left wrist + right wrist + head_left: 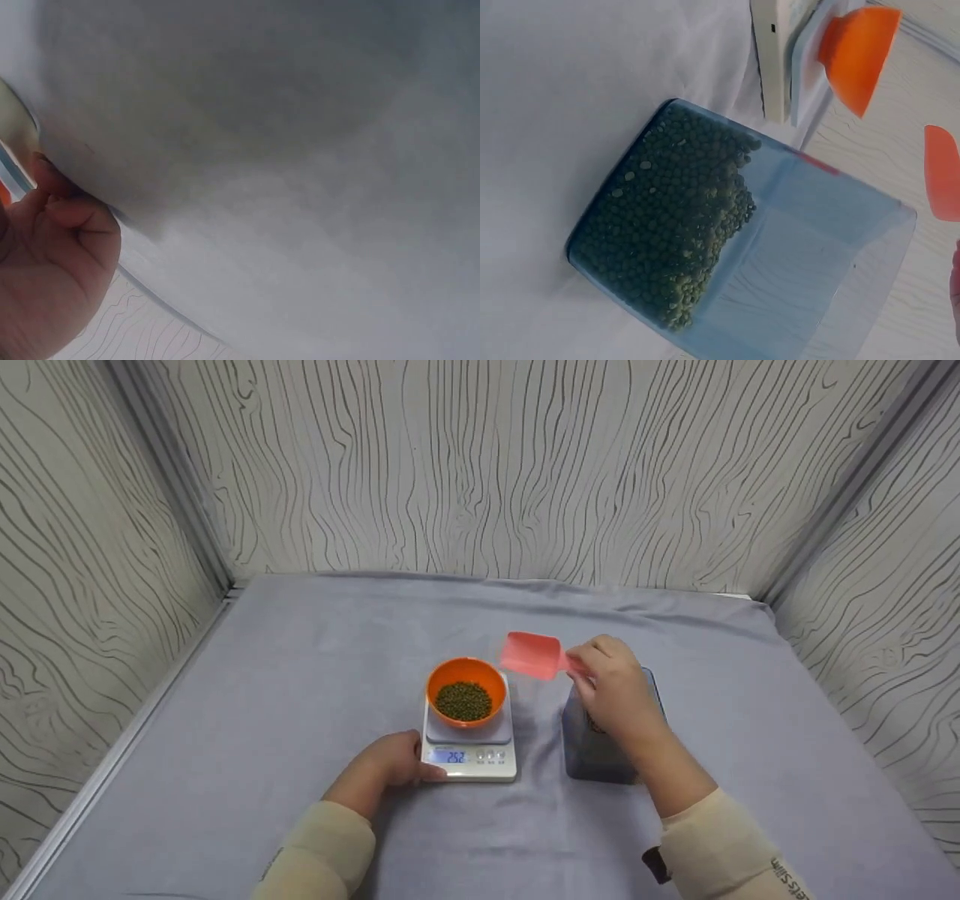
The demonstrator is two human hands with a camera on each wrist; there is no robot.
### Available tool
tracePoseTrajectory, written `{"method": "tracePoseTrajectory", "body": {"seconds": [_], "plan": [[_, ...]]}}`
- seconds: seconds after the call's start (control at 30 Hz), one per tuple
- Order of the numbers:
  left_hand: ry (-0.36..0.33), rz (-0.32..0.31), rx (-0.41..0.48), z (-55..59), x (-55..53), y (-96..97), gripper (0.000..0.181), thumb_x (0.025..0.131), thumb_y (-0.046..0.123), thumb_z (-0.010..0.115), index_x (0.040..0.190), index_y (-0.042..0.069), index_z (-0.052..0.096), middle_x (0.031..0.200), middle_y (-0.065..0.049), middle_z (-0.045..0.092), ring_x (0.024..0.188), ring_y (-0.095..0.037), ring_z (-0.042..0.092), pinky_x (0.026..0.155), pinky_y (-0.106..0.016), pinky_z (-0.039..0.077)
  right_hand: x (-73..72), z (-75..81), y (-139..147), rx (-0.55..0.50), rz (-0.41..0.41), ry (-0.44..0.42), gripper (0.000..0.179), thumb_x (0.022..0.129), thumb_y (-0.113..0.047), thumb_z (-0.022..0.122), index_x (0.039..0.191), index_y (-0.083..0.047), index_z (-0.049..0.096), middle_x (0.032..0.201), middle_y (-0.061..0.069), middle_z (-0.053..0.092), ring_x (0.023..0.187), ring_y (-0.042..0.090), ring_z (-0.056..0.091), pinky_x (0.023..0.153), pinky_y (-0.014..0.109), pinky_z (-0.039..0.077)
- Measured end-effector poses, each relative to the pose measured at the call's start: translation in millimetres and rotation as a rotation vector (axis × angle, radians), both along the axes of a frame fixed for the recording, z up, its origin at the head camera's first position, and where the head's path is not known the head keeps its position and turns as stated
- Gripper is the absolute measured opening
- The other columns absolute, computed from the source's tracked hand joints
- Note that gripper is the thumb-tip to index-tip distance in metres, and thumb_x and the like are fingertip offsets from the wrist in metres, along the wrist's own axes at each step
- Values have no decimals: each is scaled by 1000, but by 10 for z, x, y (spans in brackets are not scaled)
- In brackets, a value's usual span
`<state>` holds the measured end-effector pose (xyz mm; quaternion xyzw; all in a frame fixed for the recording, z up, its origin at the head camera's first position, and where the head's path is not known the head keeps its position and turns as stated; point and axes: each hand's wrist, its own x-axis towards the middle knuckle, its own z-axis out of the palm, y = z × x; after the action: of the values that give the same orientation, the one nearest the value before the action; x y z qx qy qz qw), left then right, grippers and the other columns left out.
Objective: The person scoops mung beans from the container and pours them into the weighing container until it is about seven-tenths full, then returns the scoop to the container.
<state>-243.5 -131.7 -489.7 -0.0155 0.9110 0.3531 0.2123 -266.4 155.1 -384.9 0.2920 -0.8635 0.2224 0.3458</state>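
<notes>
Head view: right hand covers part of a boxy, see-through bluish plastic container, right of centre; the forearm crosses its right side, and a dark marking on its front is half hidden. The same hand pinches the handle of a translucent light-red plastic scoop, just above centre right; most of the handle is lost under the fingers. Scoop edges slightly blurred; cannot tell whether anything lies in it. Right wrist view: scoop cut off at the right edge, only a sliver of the hand below it.

Left hand, lower centre left, grips the left edge of a white flat digital kitchen scale, thumb on the near left corner, the other fingers largely hidden at the side. Left wrist view is mostly blurred grey cloth; curled fingers, a slip of the scale and an orange sliver crowd its left edge. Display digits look like 252; any decimal mark too small to read. Both beige padded sleeves run off the bottom of the head view.

Containers: round, glossy orange bowl sits on the scale's platform, centre of the head view, small green beans over its bottom. Bluish container, beside the scale, holds more green beans, heaped in a slope; its upper part shows clear wall.
</notes>
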Motion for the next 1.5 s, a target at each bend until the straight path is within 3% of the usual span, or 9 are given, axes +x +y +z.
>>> {"method": "tracePoseTrajectory", "body": {"seconds": [0.23, 0.4, 0.67, 0.83, 1.1, 1.37, 1.5], "plan": [[2, -13, -22, -13, -26, -9, 46, 67, 37, 79, 96, 11, 55, 79, -2, 55, 76, -19, 50, 73, -35, 42, 44, 78, 244, -195, -141, -284, 16, 76, -5, 73, 91, -2, 68, 89, 8, 61, 83, 20, 56, 71, 34, 47], [-1, -12, -20, 2, -15, -7, 46, 68, 36, 79, 97, 10, 55, 78, -3, 56, 75, -19, 51, 71, -34, 42, 52, 99, 407, -224, -206, -362, 17, 78, -8, 71, 95, -3, 68, 92, 9, 61, 83, 19, 56, 70, 30, 45], [5, -14, -13, -1, -8, -4, 47, 67, 37, 79, 96, 9, 55, 77, -3, 56, 74, -19, 51, 71, -35, 42, 97, 127, 648, -204, -241, -431, 18, 81, -12, 70, 95, -3, 68, 93, 10, 61, 83, 20, 56, 69, 19, 42], [0, -9, -6, 8, -4, -5, 47, 67, 37, 79, 97, 9, 55, 78, -3, 56, 74, -19, 52, 71, -35, 43, 127, 227, 843, -117, -241, -453, 15, 80, -13, 71, 91, -3, 69, 92, 10, 62, 83, 21, 57, 68, 18, 42], [-14, 7, 11, 4, -9, -7, 45, 67, 36, 79, 95, 10, 55, 75, -3, 57, 71, -19, 52, 68, -33, 42, 137, 450, 974, 166, -205, -539, 6, 77, -4, 68, 82, -2, 68, 81, 10, 59, 75, 24, 54, 66, 39, 43], [-26, 16, 6, -17, -21, 11, 47, 66, 37, 80, 96, 10, 56, 77, -3, 57, 72, -20, 51, 70, -35, 42, 81, 449, 823, 421, -228, -466, 7, 68, 7, 61, 70, 1, 64, 66, 8, 49, 63, 29, 51, 63, 43, 43], [-27, 23, 2, -10, -19, 12, 48, 66, 36, 80, 98, 11, 56, 79, -3, 57, 74, -20, 51, 72, -36, 42, 92, 398, 689, 576, -263, -429, 10, 64, 9, 65, 70, 2, 63, 66, 9, 48, 63, 30, 48, 61, 42, 43]]}}
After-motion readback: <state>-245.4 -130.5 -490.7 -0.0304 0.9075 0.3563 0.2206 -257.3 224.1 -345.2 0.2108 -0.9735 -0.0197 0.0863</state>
